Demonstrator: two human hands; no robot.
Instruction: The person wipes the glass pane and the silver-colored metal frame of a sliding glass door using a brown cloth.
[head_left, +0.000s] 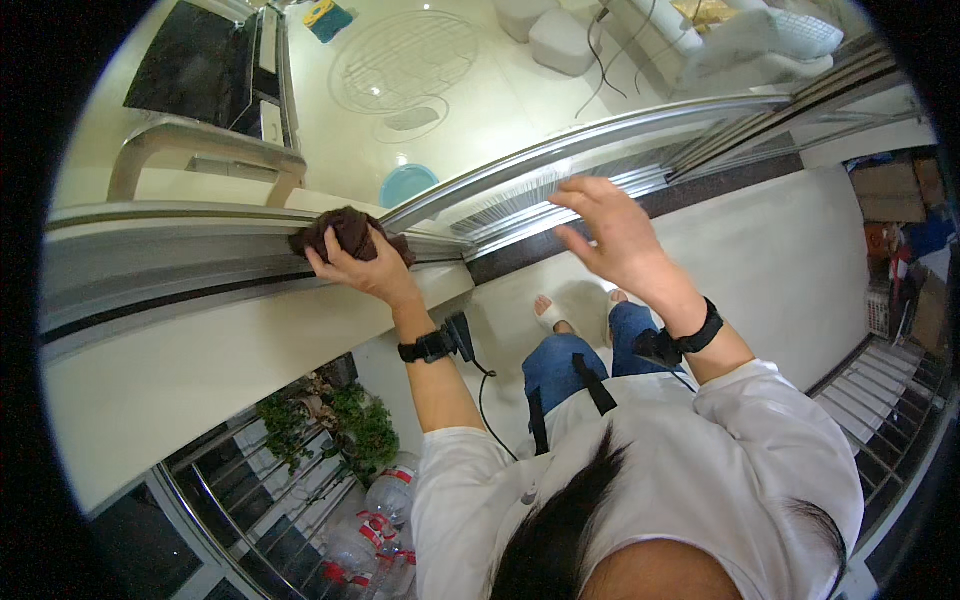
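Note:
My left hand (367, 266) grips a bunched dark brown cloth (346, 231) and presses it against the metal frame (172, 244) of a sliding glass door, where the frame meets the door's edge. The fingers are curled over the cloth and hide part of it. My right hand (611, 232) is raised with its fingers apart and holds nothing. Below and beyond it runs the silver floor track (570, 211). The glass panel's silver rail (600, 135) curves past above the hand. Black straps with small devices circle both wrists.
Past the door a light blue basin (407, 185) and a yellow and blue sponge pack (327, 20) stand on the tiled floor, near grey stools (564, 42). Plants (360, 427) and plastic bottles (390, 495) are at lower left. Boxes (889, 195) crowd the right side.

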